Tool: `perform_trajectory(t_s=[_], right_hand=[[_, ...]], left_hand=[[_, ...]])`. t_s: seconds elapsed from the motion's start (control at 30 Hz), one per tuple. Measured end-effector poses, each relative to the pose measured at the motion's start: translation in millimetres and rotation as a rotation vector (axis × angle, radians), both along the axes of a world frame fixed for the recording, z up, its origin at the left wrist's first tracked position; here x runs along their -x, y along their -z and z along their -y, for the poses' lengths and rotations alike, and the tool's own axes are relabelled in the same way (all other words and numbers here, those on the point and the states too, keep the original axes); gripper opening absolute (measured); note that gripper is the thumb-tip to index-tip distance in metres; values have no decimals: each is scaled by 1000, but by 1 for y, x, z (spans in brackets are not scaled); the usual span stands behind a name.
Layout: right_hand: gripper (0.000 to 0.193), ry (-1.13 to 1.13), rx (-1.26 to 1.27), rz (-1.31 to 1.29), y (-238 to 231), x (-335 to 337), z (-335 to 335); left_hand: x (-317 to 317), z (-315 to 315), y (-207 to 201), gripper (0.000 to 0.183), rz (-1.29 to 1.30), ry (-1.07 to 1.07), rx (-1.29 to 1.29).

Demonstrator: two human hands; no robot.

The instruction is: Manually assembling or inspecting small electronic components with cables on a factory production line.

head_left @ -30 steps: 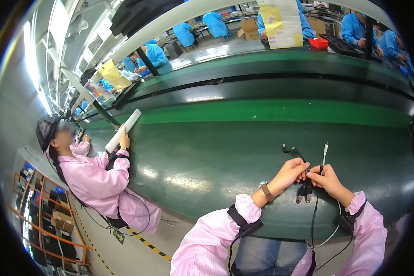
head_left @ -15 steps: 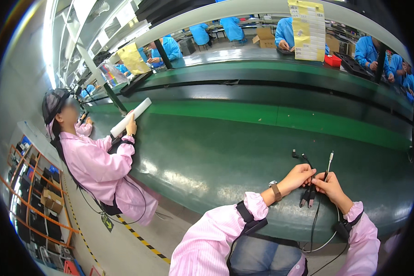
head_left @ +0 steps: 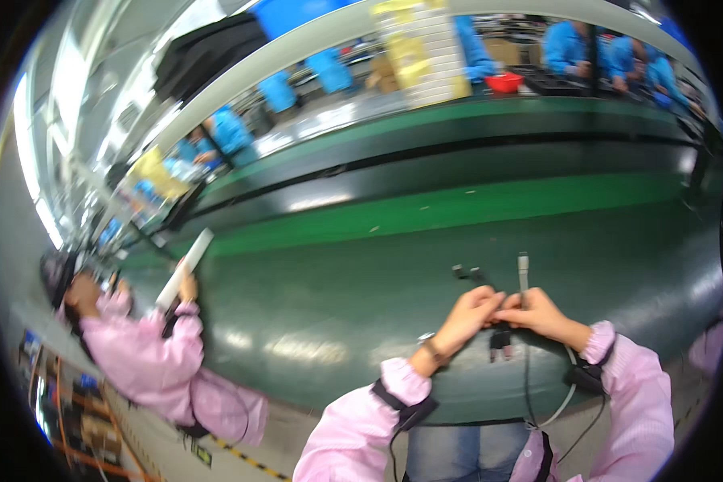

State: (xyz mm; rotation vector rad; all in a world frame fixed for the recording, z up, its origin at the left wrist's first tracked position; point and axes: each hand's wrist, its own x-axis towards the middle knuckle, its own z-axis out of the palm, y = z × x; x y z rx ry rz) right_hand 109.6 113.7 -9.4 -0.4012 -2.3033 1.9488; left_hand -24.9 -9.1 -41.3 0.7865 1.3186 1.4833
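we see our left hand [head_left: 469, 313] pinching black cables [head_left: 501, 336], with ends toward eleven and six o'clock; our right hand [head_left: 545, 314] pinches one white-plugged cable [head_left: 524, 267] toward twelve.

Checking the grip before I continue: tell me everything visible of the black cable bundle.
The black cable bundle looks plastic, slightly blurred. Two dark connectors splay at its far end; pinkish-tipped ends point toward the person. The left hand and right hand meet at its middle, partly hiding it, over the green tabletop.
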Motion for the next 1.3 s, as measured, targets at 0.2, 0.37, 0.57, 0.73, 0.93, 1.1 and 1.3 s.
perform_trajectory(t_s=[0.2,0.37,0.57,0.73,0.93,1.1,1.3], right_hand=[[25,-73,157,-73,16,-1,-1],[30,-78,177,-112,30,-3,-5],[29,-90,190,-146,28,-1,-2],[29,-104,153,-113,32,0,-5],[31,-100,172,-135,29,1,-2],[31,-101,81,-98,23,0,-5],[30,-84,139,-109,20,-2,0]], left_hand=[[0,9,-12,23,-75,35,51],[-3,7,-16,22,-77,42,72],[-1,10,-17,23,-59,32,84],[-3,9,-19,23,-56,37,73],[-1,9,-17,23,-58,30,59],[0,7,-15,23,-90,46,70],[2,6,-10,22,-98,65,55]])
